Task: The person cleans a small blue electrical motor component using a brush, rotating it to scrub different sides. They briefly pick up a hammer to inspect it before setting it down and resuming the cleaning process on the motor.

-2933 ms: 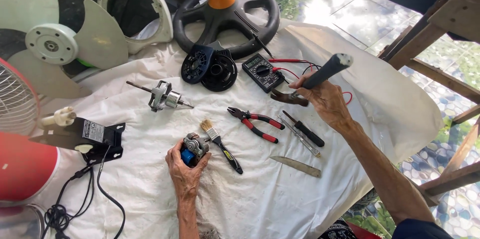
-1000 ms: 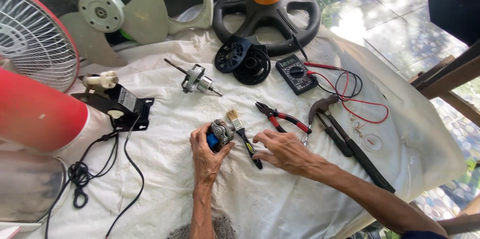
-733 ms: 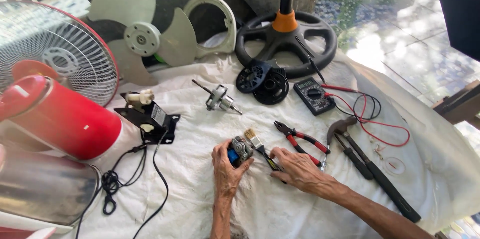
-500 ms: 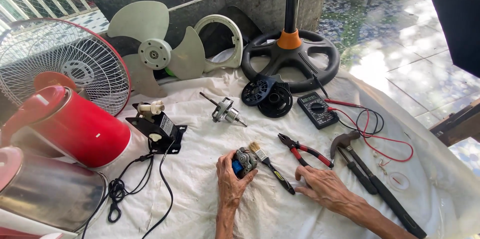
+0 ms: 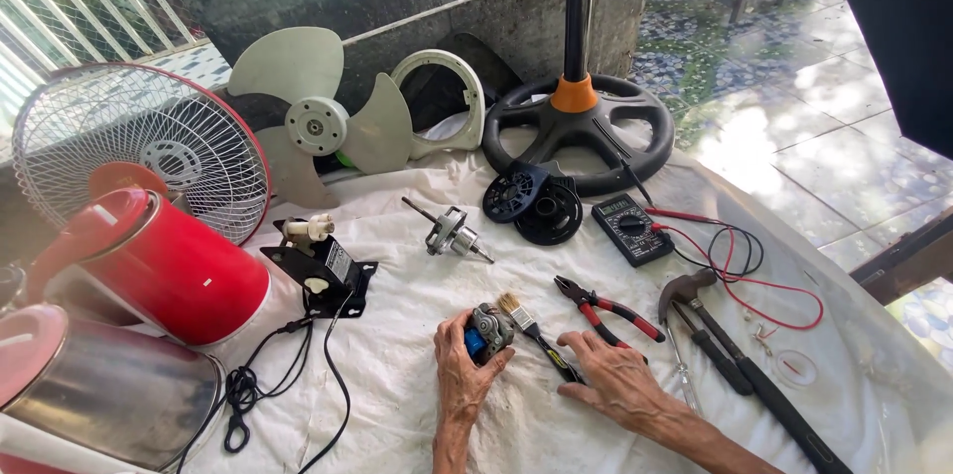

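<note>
Small motor [image 5: 486,333] (grey body, blue part on its side) sitting low-centre on the white cloth [image 5: 417,405], gripped in the left hand [image 5: 463,370] with fingers curling around it. Right hand [image 5: 613,383] lying open and flat on the cloth just right of the motor, holding nothing, fingertips touching the handle end of a small paintbrush [image 5: 534,331] that is lying between the two hands. Red-handled pliers [image 5: 608,307] resting just beyond the right hand; hammer [image 5: 740,367] and screwdriver [image 5: 710,347] lying further right. Multimeter [image 5: 631,229] with red and black leads [image 5: 740,266] sitting behind those, near two black round covers [image 5: 531,204]. Rotor with shaft [image 5: 449,232] lying mid-cloth, well apart from the motor. Black bracket with cord [image 5: 323,270] sitting to the left, beside a red kettle [image 5: 174,270]. Fan blade [image 5: 318,122], wire guard [image 5: 144,151] and fan stand base [image 5: 581,127] standing along the back edge.
</note>
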